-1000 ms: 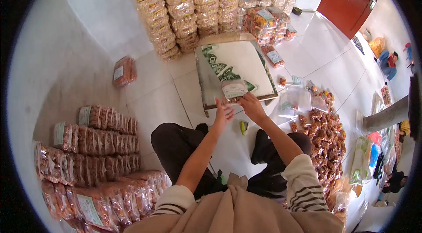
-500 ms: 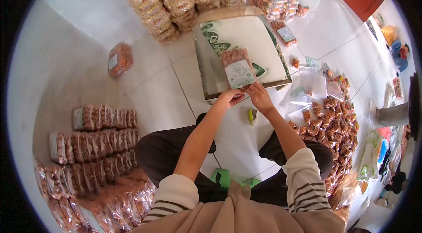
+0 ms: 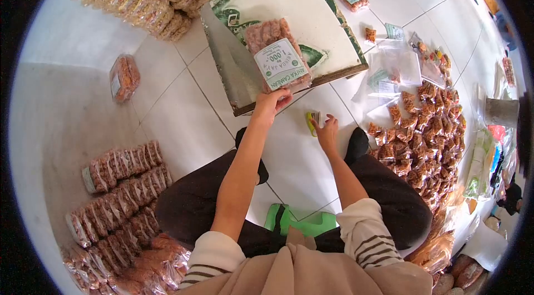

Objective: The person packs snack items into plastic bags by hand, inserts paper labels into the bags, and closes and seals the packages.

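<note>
A clear plastic bag of reddish-brown snacks (image 3: 257, 33) with a white and green printed label lies on a low box-like table (image 3: 328, 33). My left hand (image 3: 271, 104) is closed on the bag's near edge, at the table's front. On the floor just in front of the table is a small yellow-green stapler (image 3: 311, 124). Over its right side is my right hand (image 3: 327, 131), thumb and fingers apart, the thumb tip at the stapler; whether it touches cannot be made out.
Rows of packed snack bags (image 3: 119, 206) stand at my left, and a heap of small snack packets (image 3: 420, 145) lies at my right. Empty plastic bags (image 3: 397, 67) lie beyond the heap. Stacked noodle-like packs (image 3: 133, 3) rise behind the table. A green stool (image 3: 311, 222) is under me.
My right hand has left the bag and come down to the stapler. My left hand stays at the bag's edge. The view has shifted, bringing the table closer.
</note>
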The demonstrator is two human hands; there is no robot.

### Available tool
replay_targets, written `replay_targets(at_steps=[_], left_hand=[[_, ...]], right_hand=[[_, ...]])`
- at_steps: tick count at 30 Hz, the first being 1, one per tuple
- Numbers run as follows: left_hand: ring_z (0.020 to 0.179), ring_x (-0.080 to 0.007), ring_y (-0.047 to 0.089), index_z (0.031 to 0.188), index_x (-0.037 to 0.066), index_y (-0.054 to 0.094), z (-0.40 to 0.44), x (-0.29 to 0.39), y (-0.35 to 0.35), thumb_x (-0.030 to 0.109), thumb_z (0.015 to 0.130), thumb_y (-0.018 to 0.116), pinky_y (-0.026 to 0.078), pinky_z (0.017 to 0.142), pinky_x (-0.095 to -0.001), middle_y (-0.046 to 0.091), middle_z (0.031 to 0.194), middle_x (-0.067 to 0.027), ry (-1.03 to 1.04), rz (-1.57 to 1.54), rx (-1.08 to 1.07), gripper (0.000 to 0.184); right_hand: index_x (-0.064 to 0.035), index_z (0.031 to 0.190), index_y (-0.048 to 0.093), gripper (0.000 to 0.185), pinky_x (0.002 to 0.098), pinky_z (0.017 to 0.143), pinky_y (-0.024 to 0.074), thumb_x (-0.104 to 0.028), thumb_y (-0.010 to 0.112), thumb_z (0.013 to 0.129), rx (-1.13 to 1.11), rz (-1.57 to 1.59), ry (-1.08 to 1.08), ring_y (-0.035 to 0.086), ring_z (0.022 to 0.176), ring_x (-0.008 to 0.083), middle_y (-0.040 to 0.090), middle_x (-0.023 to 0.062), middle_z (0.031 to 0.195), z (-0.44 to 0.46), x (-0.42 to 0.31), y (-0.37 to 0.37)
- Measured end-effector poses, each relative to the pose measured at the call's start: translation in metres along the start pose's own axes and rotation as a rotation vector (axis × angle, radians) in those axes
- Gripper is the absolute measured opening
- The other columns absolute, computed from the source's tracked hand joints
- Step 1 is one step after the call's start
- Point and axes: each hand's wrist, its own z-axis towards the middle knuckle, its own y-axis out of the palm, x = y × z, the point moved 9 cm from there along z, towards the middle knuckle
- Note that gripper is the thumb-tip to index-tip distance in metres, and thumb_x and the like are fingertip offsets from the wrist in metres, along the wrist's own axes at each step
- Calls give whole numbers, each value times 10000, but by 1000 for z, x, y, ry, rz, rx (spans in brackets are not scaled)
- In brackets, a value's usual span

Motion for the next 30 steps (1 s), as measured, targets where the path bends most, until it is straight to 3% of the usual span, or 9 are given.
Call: replay_targets(at_steps=[7, 9, 10, 12, 14, 16, 17, 20, 30], left_hand=[[780, -186, 570, 885, 9, 536, -3, 3, 1, -31, 701, 624, 529, 686, -270, 559, 866, -72, 20, 33, -14, 208], [781, -185, 570, 889, 8, 534, -2, 6, 1, -32, 701, 622, 528, 689, -272, 558, 869, -71, 16, 19, -26, 212], [781, -183, 569, 896, 7, 529, 1, 5, 2, -29, 700, 622, 526, 692, -270, 554, 875, -70, -6, 11, -48, 220], [781, -181, 567, 903, 6, 525, 2, -3, 0, -27, 700, 621, 525, 694, -268, 551, 881, -68, -40, -9, -64, 228], [782, -178, 569, 900, 4, 524, 3, 1, 4, -9, 697, 629, 521, 698, -267, 557, 883, -71, -2, -20, -136, 229], [786, -165, 569, 868, 13, 543, 0, 4, 5, 2, 690, 642, 517, 695, -256, 580, 849, -65, -18, -7, -104, 204], [778, -151, 571, 855, 24, 554, 0, 1, 3, 12, 692, 644, 512, 681, -243, 589, 833, -58, -60, 16, -69, 187], [748, -127, 577, 832, 43, 576, 3, -4, -2, 32, 700, 643, 499, 650, -219, 602, 800, -44, -98, 48, -40, 149], [674, -127, 580, 850, 40, 605, 4, -2, -2, 76, 721, 624, 485, 635, -225, 609, 765, -46, -81, 179, -14, 135]], right_hand=[[40, 1029, 455, 470, 357, 710, 420, -288, 635, 745, -40, -362, -77, 479, 865, 300, 481, 159, 919, 2, -28, 26], [26, 1052, 420, 384, 334, 685, 427, -242, 551, 809, 165, 45, -165, 491, 804, 246, 490, 135, 887, 6, -21, 14], [26, 1052, 420, 384, 334, 685, 427, -242, 551, 809, 168, 42, -181, 491, 804, 246, 490, 135, 887, 9, -39, -1], [9, 1064, 374, 303, 296, 639, 431, -208, 445, 864, 199, 819, 231, 486, 731, 171, 480, 103, 852, 0, -30, -35], [-34, 1091, 340, 335, 260, 588, 423, -299, 399, 895, 136, 1053, 194, 467, 671, 117, 469, 67, 833, -1, -60, -61], [-61, 1071, 377, 373, 251, 552, 416, -386, 397, 888, -384, 1122, 286, 470, 648, 111, 478, 50, 795, -9, -96, -42], [-74, 966, 439, 393, 239, 550, 419, -452, 425, 862, -536, 1152, 336, 483, 642, 116, 494, 43, 783, -13, -111, -36], [-63, 965, 470, 403, 246, 557, 423, -450, 444, 853, -687, 1129, 413, 496, 668, 119, 518, 53, 814, -15, -137, -28], [-45, 951, 536, 388, 265, 590, 431, -408, 530, 813, -637, 1137, 491, 518, 705, 136, 537, 37, 829, 6, -157, -29]])
